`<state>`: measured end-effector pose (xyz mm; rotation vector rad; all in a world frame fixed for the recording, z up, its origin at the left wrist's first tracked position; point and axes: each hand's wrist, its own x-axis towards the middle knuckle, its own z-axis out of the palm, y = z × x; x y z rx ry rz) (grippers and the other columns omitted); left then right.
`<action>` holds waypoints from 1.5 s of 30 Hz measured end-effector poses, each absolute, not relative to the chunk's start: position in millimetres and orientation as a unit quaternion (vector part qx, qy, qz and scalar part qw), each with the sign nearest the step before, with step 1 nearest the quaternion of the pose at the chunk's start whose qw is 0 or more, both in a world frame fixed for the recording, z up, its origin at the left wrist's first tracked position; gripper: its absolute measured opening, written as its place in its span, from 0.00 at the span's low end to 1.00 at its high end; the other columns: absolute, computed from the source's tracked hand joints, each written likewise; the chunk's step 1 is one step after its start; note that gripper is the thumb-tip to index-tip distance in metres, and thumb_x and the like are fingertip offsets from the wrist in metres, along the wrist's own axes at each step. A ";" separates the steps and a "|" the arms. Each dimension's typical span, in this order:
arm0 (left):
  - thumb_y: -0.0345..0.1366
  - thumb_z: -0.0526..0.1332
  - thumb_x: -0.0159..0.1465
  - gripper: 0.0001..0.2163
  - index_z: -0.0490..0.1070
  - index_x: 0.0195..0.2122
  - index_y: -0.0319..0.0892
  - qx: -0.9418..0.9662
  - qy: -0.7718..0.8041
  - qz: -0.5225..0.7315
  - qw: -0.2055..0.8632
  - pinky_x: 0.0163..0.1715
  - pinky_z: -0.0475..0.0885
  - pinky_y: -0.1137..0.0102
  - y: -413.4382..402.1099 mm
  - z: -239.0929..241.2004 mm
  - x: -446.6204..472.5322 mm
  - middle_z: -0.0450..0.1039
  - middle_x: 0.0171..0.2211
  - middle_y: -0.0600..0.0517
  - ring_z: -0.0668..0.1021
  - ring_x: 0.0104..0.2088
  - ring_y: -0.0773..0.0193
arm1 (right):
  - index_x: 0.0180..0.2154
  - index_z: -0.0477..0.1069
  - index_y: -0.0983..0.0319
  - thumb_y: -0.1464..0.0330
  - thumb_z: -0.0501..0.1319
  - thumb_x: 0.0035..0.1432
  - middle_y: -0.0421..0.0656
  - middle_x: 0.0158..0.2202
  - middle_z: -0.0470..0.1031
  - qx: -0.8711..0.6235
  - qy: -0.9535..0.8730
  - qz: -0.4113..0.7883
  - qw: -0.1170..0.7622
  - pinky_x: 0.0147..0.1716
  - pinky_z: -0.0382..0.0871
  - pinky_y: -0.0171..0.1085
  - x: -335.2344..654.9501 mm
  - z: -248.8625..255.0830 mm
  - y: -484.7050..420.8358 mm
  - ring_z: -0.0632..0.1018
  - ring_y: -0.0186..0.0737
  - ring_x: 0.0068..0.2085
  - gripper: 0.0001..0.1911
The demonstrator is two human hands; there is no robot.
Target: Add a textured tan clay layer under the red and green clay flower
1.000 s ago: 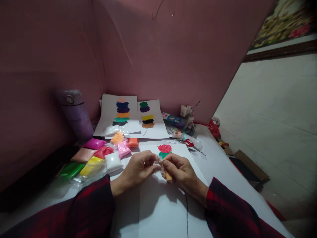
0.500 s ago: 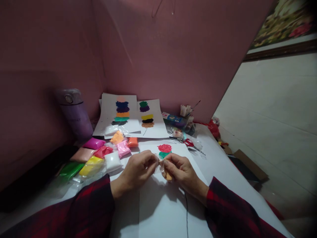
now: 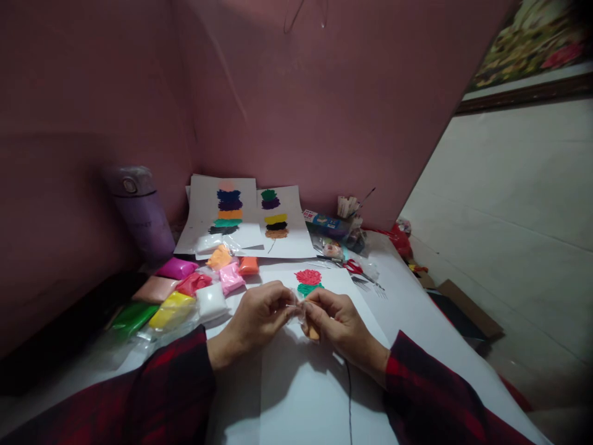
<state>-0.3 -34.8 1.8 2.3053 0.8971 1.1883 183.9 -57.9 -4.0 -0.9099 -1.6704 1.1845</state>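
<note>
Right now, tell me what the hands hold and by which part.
Left hand and right hand pinch the small orange packet by its clear plastic top.

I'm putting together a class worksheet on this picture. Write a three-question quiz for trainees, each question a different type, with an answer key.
1. Multiple choice: What colour shows inside the clear packet held between the left hand and the right hand?
A) dark green
B) light orange
C) purple

2. Fill in the blank: Seen from the person's side, the purple bottle stands to the ____ of the colour-marked sheets.

3. True or false: On the white sheet beneath the hands, the red patch lies farther from the person than the green patch.

Key: 1. B; 2. left; 3. true.
</note>
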 end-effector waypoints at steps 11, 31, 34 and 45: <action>0.29 0.59 0.59 0.04 0.69 0.27 0.39 0.783 0.326 0.458 0.266 0.21 0.58 0.75 -38.2 7.6 -1.3 0.63 0.21 0.56 0.64 0.21 0.72 | 0.27 0.66 0.63 0.62 0.57 0.61 0.37 0.19 0.69 -0.378 -0.662 0.453 0.462 0.19 0.60 0.30 184.4 -3.6 -57.0 0.67 0.29 0.19 0.14; 0.24 0.56 0.55 0.04 0.64 0.30 0.39 0.407 0.325 0.472 0.712 0.21 0.56 0.79 -37.3 20.6 -1.8 0.65 0.26 0.55 0.64 0.22 0.75 | 0.25 0.66 0.64 0.61 0.61 0.59 0.38 0.20 0.70 -0.387 -0.564 0.477 0.552 0.14 0.58 0.27 186.8 -6.4 -50.2 0.65 0.26 0.17 0.15; 0.24 0.56 0.55 0.04 0.65 0.31 0.38 0.401 0.331 0.469 0.714 0.22 0.58 0.79 -37.6 21.4 -1.6 0.63 0.26 0.55 0.64 0.23 0.75 | 0.26 0.66 0.64 0.62 0.60 0.59 0.38 0.20 0.70 -0.385 -0.565 0.473 0.556 0.14 0.59 0.27 187.2 -7.3 -50.2 0.65 0.26 0.17 0.14; 0.30 0.61 0.60 0.08 0.66 0.39 0.36 0.439 0.281 0.465 0.716 0.26 0.67 0.75 -34.3 13.3 -1.2 0.72 0.33 0.47 0.74 0.26 0.69 | 0.27 0.67 0.63 0.61 0.61 0.59 0.38 0.21 0.72 -0.388 -0.562 0.459 0.569 0.14 0.60 0.28 186.4 -6.3 -50.0 0.66 0.26 0.16 0.14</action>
